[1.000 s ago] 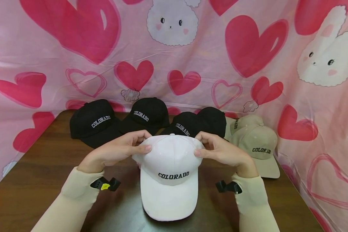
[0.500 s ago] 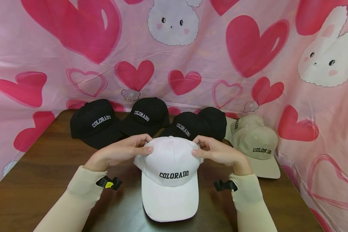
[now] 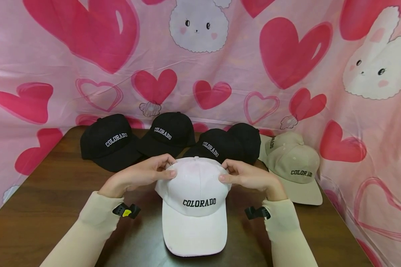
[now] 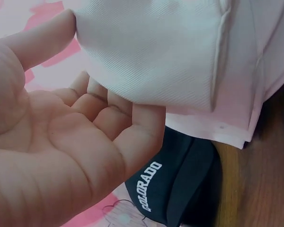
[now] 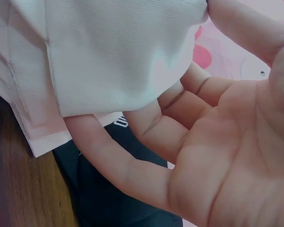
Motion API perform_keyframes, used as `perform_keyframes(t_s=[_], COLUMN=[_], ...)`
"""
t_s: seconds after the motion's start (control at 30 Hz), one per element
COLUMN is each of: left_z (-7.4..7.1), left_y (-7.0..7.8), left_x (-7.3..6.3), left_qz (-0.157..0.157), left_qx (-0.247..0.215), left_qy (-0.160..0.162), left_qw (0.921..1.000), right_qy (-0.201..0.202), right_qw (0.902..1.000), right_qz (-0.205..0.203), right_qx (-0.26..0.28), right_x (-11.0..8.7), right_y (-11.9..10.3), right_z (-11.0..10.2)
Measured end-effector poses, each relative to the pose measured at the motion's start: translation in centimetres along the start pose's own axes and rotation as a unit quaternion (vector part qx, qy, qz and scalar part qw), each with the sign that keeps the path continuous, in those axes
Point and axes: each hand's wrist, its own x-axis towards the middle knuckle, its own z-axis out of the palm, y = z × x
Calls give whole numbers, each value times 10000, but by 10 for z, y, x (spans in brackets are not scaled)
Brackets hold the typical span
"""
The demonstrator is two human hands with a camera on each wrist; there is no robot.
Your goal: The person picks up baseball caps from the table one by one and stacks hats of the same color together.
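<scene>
2 hands, left hand [image 3: 137, 175] + right hand [image 3: 252, 178]: fingers [image 4: 146, 120] half-curled, pinching white cap [image 3: 194, 207] | 4 black caps [image 3: 175, 128] | 2 beige caps [image 3: 295, 157] | 1 table [image 3: 53, 193]

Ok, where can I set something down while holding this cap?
The widest bare patch of wooden table lies left of your left sleeve, in front of the leftmost black baseball cap. A smaller one lies between your right sleeve and the heart-print cloth. Gaps also flank the white cap. Black caps and tan caps crowd the far edge.

"COLORADO" [image 3: 199, 202] on white cap [image 3: 194, 235], black caps [image 3: 101, 139], beige cap [image 3: 297, 159]
</scene>
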Motion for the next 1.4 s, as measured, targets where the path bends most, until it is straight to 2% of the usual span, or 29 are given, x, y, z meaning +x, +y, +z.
perform_keyframes(t_s=[0.37, 0.67, 0.9, 1.13, 1.4], left_z=[-1, -4, -1, 2, 3], left_y=[-1, -1, 3, 6, 7], left_x=[-1, -2, -4, -5, -3], left_qz=[82, 96, 145, 285, 355], left_qx=[228, 548, 879, 1102, 1204], left_qy=[66, 149, 254, 393, 413], left_qw=[9997, 9983, 9957, 9927, 9912], right_qy=[104, 322, 528, 440, 574], right_qw=[9995, 9969, 9936, 9931, 9910], right_qz=[108, -9, -93, -197, -160], right_qx=[-261, -724, -996, -1073, -1196], right_x=[2, 0, -2, -4, -2], right_y=[0, -2, -7, -13, -13], right_z=[2, 2, 1, 4, 7])
